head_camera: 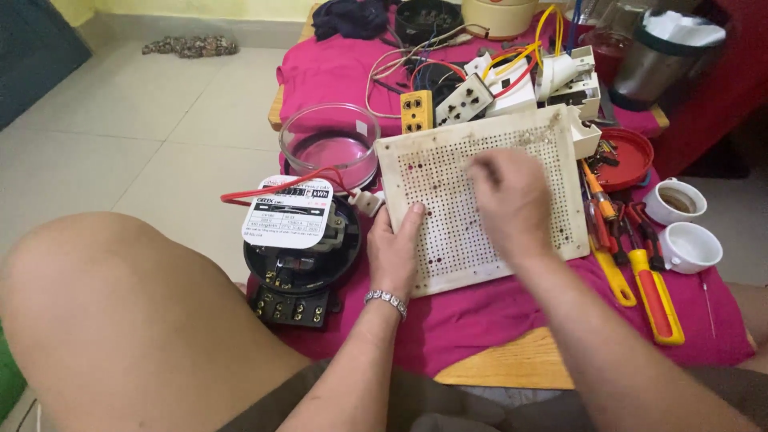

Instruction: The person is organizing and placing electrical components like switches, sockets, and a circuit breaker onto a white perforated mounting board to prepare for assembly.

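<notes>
A white perforated board point(448, 240) lies on a pink cloth over a low wooden table. My left hand point(394, 250) grips the board's left edge, thumb on top. My right hand point(508, 200) rests on the board's middle, fingers curled and blurred; whether it holds anything small I cannot tell. A black electricity meter point(300, 256) with a white label and a red wire sits just left of my left hand.
A clear glass bowl point(330, 144) stands behind the meter. Sockets and coloured wires point(472, 84) crowd the back. Screwdrivers and pliers point(632, 256) lie right of the board, beside a red lid point(628, 156) and two white cups point(688, 244). My bare knee point(120, 320) fills the lower left.
</notes>
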